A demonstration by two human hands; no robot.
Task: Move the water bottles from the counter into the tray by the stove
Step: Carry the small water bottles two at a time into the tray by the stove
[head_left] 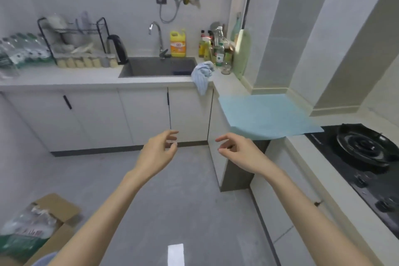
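My left hand (159,151) and right hand (235,151) hung in mid-air at the centre of the frame, over the grey floor, both arms reaching in from the bottom edge. Each hand held nothing: the fingers were loosely curled and relaxed, thumb and fingertips apart, and the two hands faced each other with a gap between them. The bottles (21,52) stood in a tight row at the upper left of the frame, on the counter (64,75) beside the dish rack (73,36), well apart from my hands. They were too blurred to count. The tray (265,114), flat and pale blue, lay right of centre on the counter's corner, its near edge jutting past the counter edge, just beside the black stove (367,151) at the right edge. It lay bare, and my right hand was just below and left of its near corner without touching it. The sink (159,67) sat in the upper middle, with a black kettle (117,49) on its left, a yellow jug (178,43) behind it and a blue cloth (203,73) draped over the counter edge to its right. A cardboard box (54,222) stood open on the floor at the lower left.
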